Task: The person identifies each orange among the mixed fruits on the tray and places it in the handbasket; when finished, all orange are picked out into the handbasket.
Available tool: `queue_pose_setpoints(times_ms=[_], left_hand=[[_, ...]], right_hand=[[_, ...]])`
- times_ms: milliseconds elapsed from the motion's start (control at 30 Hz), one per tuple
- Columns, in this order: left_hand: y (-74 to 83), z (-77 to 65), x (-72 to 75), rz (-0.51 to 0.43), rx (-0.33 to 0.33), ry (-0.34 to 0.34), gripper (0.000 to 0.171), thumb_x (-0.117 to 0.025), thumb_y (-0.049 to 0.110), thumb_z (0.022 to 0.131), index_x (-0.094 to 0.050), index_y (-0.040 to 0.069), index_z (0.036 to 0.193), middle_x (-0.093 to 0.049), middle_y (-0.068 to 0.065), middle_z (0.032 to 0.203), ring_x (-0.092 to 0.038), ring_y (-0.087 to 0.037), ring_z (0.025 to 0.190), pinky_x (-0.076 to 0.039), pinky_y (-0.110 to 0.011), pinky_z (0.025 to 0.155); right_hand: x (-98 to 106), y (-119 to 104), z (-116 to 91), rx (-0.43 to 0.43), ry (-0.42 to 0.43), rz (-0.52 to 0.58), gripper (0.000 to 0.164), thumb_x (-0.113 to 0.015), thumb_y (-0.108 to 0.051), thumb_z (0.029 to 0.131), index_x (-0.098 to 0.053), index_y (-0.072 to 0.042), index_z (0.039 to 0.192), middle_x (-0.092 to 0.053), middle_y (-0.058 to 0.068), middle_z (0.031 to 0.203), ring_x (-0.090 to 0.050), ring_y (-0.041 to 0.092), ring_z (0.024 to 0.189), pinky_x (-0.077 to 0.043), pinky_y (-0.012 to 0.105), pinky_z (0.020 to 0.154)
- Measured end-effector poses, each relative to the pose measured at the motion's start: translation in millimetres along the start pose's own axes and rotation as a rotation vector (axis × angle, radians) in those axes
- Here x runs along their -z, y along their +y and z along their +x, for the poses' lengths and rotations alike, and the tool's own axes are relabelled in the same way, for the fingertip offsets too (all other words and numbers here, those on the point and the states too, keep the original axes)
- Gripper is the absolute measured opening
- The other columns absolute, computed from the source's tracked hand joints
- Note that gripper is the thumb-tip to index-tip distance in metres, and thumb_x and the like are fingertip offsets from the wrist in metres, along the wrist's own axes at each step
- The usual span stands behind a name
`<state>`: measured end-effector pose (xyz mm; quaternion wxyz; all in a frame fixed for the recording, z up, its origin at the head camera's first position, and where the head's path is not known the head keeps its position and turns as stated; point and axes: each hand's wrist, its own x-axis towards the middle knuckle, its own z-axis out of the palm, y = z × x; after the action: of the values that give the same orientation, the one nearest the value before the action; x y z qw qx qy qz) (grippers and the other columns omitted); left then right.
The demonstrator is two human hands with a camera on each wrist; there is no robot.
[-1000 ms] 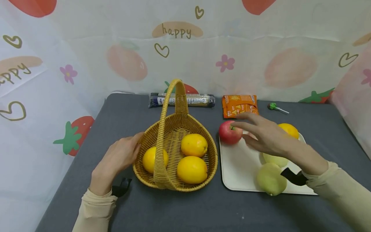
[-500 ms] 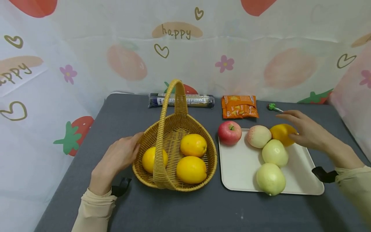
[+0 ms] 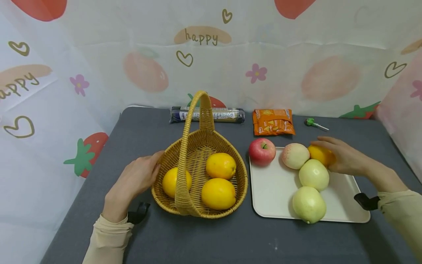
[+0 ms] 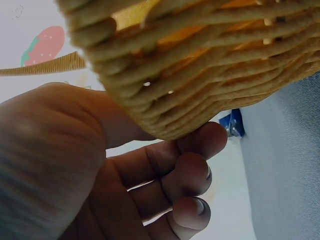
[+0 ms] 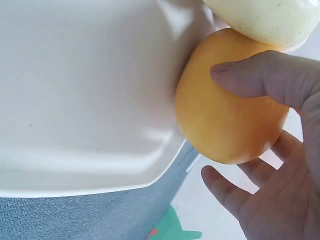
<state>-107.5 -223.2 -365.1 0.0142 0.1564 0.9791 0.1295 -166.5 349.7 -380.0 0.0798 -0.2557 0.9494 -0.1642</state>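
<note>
My left hand (image 3: 140, 174) pinches the left rim of a wicker basket (image 3: 242, 187); in the left wrist view its thumb and index finger (image 4: 207, 140) meet at the woven edge. Several fruits are around: three yellow lemons (image 3: 218, 193) lie inside the basket. On a white tray (image 3: 270, 194) at the right, my right hand (image 3: 349, 157) grips another lemon (image 3: 319, 154). The right wrist view shows the thumb (image 5: 245, 75) over this lemon (image 5: 225, 115) and fingers curling around its far side. It sits at the tray's far right corner, touching a pale round fruit (image 3: 314, 175).
The tray also bears a red apple (image 3: 262, 151), a peach (image 3: 295, 156) and a second pale green fruit (image 3: 308, 204). Behind stand an orange snack packet (image 3: 273, 122), a lollipop (image 3: 314, 124) and a dark wrapped roll (image 3: 224, 114). A printed curtain (image 3: 211, 73) borders the table.
My right hand has moved right from above the apple and peach to the lemon at the tray's corner and closed around it. The left hand and basket have stayed put.
</note>
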Motion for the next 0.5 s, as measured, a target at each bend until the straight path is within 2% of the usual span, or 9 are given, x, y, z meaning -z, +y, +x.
queue_pose_setpoints(times_ms=[200, 500], left_hand=[[0.3, 0.0, 0.6, 0.005, 0.005, 0.0, 0.039, -0.051, 0.012, 0.099, -0.052, 0.004, 0.137, -0.071, -0.016, 0.112, -0.068, -0.028, 0.087, -0.057, -0.048, 0.077], [0.1, 0.1, -0.4, 0.011, -0.002, 0.008, 0.039, -0.052, 0.012, 0.098, -0.053, 0.005, 0.136, -0.071, -0.016, 0.112, -0.068, -0.027, 0.085, -0.057, -0.048, 0.075]], right_hand=[[-1.2, 2.3, -1.3, 0.051, 0.061, -0.028, 0.072, -0.082, 0.002, 0.067, -0.053, -0.003, 0.133, -0.047, 0.028, 0.134, -0.048, 0.049, 0.117, -0.044, 0.068, 0.088], [-2.6, 3.2, -5.2, 0.041, 0.107, -0.052, 0.072, -0.087, -0.004, 0.066, -0.055, -0.006, 0.131, -0.051, 0.025, 0.128, -0.053, 0.044, 0.11, -0.047, 0.064, 0.085]])
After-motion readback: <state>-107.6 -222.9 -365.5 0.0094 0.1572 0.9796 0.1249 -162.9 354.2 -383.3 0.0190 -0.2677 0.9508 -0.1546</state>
